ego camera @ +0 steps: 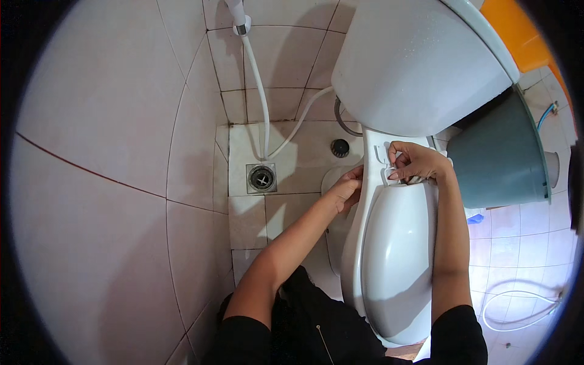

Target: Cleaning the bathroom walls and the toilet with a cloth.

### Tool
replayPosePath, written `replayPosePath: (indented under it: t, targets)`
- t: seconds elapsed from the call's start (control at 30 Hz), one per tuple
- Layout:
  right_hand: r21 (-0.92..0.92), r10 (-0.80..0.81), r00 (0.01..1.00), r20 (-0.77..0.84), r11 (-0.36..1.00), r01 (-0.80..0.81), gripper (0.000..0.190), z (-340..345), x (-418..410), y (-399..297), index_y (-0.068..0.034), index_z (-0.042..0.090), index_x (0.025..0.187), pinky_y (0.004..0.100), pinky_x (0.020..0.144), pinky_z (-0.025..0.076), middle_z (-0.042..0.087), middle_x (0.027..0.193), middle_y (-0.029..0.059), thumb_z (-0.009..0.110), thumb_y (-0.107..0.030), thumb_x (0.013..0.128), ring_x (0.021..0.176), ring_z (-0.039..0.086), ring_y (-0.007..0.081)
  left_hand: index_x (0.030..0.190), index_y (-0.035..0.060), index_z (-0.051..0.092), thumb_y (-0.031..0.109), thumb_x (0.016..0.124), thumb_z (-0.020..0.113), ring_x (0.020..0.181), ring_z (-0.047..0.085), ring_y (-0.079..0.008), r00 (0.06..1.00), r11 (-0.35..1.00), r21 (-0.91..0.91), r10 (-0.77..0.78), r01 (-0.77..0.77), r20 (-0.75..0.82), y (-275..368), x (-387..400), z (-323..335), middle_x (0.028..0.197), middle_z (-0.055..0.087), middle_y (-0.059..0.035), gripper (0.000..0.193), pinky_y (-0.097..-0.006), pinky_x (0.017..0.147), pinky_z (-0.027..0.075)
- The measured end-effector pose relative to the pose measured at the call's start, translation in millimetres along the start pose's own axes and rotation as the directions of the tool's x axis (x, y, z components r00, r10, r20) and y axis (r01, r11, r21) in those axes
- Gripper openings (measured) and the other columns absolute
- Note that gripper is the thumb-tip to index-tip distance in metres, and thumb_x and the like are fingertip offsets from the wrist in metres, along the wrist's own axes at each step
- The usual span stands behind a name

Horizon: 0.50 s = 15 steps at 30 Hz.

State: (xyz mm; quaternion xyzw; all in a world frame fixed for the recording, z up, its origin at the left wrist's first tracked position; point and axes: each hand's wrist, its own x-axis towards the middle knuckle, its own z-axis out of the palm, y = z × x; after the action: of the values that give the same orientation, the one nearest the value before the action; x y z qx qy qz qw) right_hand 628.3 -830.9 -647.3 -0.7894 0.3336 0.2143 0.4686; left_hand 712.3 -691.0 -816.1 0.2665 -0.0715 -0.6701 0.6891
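Observation:
A white toilet with its lid (401,255) lowered stands in front of me. My right hand (417,162) is at the back of the seat, with thumb and fingertips bent in on a small white hinge fitting (390,175). Beside those fingers, a flat white hinge cap (381,154) stands raised from the ceramic. My left hand (347,189) reaches in under the left edge of the bowl rim (360,246). Its fingertips are hidden there, so I cannot see what they touch. Above the hinges rises the white cistern (424,68).
A grey-green plastic tub (499,155) stands close on the right, below an orange plastic item (515,32). On the left are a tiled wall (105,205), a floor drain (262,178) and a white hose (260,86). A black round floor fitting (340,148) sits behind the bowl.

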Motion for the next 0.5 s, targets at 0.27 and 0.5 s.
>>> replayPosePath:
  t: [0.27, 0.5]
  targets:
    - [-0.004, -0.015, 1.000, 0.021, 1.000, 0.015, 0.038, -2.6, 0.7, 3.8, -0.008, 0.046, 0.086, 0.0219, 0.051, 0.038, 0.054, 0.059, -0.0003, 0.081, -0.014, 0.072, 0.054, 0.049, 0.0077, 0.132, 0.0090, 0.050, 0.024, 0.091, 0.052, 0.106, 0.059, -0.0201, 0.983, 0.951, 0.268, -0.176, 0.157, 0.046, -16.6, 13.5, -16.6, 0.119, 0.060, -0.0095, 0.043, -0.0345, 0.090, 0.046]
    - [-0.021, -0.016, 0.999, 0.047, 1.000, 0.017, 0.038, -1.7, 3.6, 0.5, -0.008, 0.046, 0.085, 0.0213, 0.051, 0.039, 0.053, 0.060, -0.0007, 0.081, -0.014, 0.073, 0.054, 0.049, 0.0073, 0.128, 0.0083, 0.052, 0.019, 0.088, 0.060, 0.102, 0.061, -0.0189, 0.965, 0.843, 0.469, -0.227, 0.264, -0.134, -7.2, 15.3, -5.7, 0.115, 0.062, -0.0068, 0.042, -0.0341, 0.088, 0.048]
